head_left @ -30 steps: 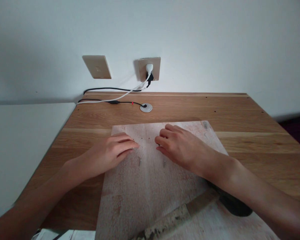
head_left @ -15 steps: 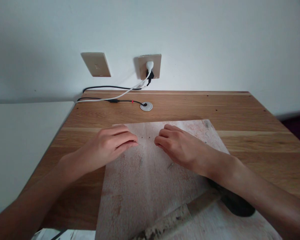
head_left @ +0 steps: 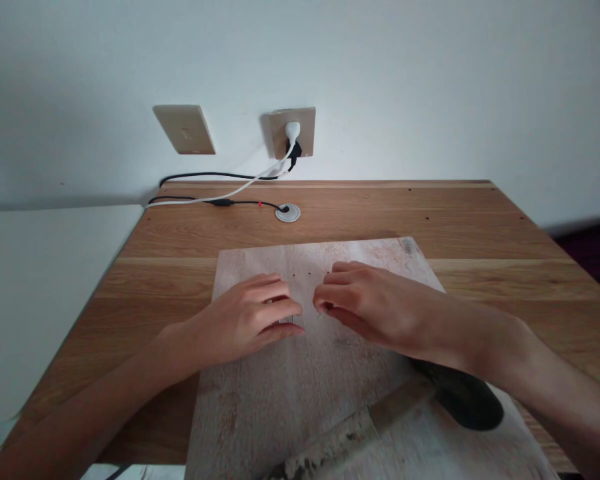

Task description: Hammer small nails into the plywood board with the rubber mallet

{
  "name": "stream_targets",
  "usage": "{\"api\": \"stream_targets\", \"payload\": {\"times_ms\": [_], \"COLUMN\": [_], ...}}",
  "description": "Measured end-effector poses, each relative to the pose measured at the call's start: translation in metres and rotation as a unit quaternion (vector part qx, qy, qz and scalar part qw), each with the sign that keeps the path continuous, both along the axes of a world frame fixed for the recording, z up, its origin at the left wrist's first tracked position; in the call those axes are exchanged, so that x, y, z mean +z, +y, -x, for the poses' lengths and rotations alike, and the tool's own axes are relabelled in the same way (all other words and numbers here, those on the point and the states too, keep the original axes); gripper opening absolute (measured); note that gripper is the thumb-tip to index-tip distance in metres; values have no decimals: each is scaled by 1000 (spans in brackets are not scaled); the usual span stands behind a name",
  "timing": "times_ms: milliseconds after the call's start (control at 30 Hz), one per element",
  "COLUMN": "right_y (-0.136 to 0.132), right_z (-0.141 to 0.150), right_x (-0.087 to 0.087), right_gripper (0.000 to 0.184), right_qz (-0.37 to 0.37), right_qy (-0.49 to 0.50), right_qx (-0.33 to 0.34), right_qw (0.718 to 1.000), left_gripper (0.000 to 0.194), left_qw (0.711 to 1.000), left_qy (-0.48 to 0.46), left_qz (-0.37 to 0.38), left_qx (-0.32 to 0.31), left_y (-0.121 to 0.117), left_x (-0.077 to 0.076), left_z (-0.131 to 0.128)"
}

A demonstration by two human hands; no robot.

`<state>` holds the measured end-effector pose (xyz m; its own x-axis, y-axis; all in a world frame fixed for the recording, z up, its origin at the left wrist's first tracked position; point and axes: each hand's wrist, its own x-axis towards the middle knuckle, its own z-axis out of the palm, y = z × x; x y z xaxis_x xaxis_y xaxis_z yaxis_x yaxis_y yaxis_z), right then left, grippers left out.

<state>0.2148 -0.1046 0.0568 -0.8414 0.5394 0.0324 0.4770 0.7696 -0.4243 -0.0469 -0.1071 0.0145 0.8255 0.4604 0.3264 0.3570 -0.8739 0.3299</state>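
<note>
A pale, worn wooden board [head_left: 280, 400] lies on a brown wooden desk [head_left: 480, 233]. My left hand [head_left: 250, 320] rests on the board with its fingers pressed together, thumb against forefinger, over the spot where a small nail lay. My right hand [head_left: 365, 303] is just to the right of it, its fingertips pinched on a thin nail [head_left: 321, 313]. The two hands are almost touching. A hammer with a stained wooden handle [head_left: 360, 427] and a dark head [head_left: 460, 400] lies on the board under my right forearm.
Tiny holes [head_left: 300, 275] dot the board beyond my fingers. At the back a cable grommet [head_left: 287, 213] sits in the desk, with black and white cables running to a wall socket [head_left: 293, 131]. A switch plate [head_left: 184, 129] is left of it. A white surface [head_left: 40, 280] adjoins the desk's left edge.
Both hands moved toward each other and slightly nearer me. The two nails that lay loose on the board are now covered or taken up by the fingers.
</note>
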Motion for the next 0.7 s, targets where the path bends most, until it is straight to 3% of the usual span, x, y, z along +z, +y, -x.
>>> {"api": "stream_targets", "payload": {"times_ms": [133, 233, 400, 567, 700], "right_y": [-8, -2, 13, 7, -4], "right_z": [-6, -14, -37, -59, -56], "right_x": [-7, -8, -2, 0, -4], "right_gripper": [20, 27, 19, 12, 7], "right_qz": [4, -40, -102, -103, -118], "right_qy": [-10, 1, -20, -45, -69], "right_qx": [5, -44, -130, -158, -163], "right_qw": [1000, 998, 986, 981, 977], "left_gripper": [21, 19, 15, 16, 15], "left_qw": [1000, 999, 998, 999, 999], "left_qy": [7, 11, 17, 12, 43], "left_qz": [10, 27, 39, 9, -24], "left_qx": [13, 19, 42, 30, -18], "left_y": [1, 1, 8, 23, 32], "left_x": [0, 1, 6, 9, 7], "left_z": [2, 5, 2, -27, -55]}}
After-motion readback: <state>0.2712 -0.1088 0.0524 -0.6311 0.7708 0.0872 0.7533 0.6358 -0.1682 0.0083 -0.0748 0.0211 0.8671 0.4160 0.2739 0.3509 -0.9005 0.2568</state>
